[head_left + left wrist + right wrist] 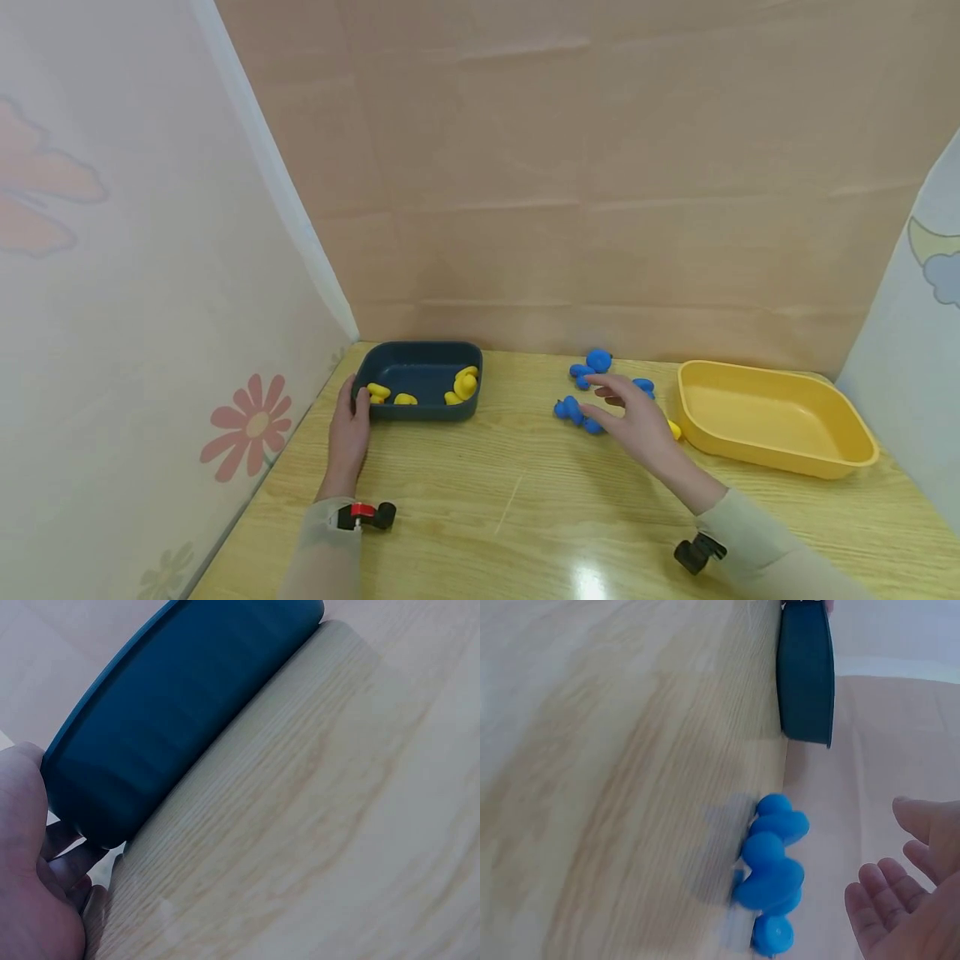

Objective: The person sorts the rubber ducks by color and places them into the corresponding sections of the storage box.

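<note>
At the left, my left hand [350, 429] grips the near left corner of a dark blue tray [423, 412]. In the left wrist view the thumb lies on the tray's wall [187, 690] and the fingers bend round its end. Several small yellow toy ducks [465, 385] lie inside. My right hand [637, 421] hovers over a loose group of blue toy ducks [570, 408], thumb and fingers apart with nothing between them. Seen from the right wrist, the blue ducks [772, 881] stand apart from the hand [915, 900].
A yellow tray [780, 458] stands on the wooden table [465, 500] to the right of the blue ducks. One yellow toy [674, 429] shows partly behind my right wrist, beside that tray. A brown paper-like wall [600, 208] rises along the back edge.
</note>
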Tool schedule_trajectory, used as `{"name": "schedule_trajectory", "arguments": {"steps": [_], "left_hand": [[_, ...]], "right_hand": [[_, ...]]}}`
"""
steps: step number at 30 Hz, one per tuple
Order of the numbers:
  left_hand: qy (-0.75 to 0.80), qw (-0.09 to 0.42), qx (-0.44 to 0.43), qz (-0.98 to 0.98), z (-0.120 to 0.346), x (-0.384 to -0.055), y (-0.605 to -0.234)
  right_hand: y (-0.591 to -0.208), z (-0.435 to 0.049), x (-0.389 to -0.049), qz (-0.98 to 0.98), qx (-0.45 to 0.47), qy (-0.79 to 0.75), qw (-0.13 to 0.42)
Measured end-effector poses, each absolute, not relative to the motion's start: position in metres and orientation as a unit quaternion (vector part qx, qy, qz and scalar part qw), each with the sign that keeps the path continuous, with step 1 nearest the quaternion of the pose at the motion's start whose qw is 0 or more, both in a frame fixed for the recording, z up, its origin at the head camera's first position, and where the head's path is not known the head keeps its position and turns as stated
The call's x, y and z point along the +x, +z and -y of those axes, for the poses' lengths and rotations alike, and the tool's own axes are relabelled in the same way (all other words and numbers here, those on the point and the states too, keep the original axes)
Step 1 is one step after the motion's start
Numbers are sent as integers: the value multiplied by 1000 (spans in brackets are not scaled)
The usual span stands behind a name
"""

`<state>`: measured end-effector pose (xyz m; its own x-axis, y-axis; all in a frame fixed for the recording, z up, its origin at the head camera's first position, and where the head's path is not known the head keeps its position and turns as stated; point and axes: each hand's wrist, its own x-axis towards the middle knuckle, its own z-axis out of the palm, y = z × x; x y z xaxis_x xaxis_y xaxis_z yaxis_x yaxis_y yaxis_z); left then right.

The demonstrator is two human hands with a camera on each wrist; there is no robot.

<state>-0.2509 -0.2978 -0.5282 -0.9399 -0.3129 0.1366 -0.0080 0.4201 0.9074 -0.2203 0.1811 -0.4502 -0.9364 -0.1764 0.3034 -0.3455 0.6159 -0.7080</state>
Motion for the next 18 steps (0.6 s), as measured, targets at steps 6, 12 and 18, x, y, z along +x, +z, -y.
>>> {"name": "schedule_trajectory", "arguments": {"steps": [6,12,18], "left_hand": [[-525,146,97,833,298,-252,-529],[-527,144,94,832,298,-251,-528],[-529,144,91,831,300,-252,-529]], "right_hand": [[-455,-197,-212,894,148,408,109],[-459,-213,-204,905,135,390,100],[-465,-228,-198,915,123,372,93]]}}
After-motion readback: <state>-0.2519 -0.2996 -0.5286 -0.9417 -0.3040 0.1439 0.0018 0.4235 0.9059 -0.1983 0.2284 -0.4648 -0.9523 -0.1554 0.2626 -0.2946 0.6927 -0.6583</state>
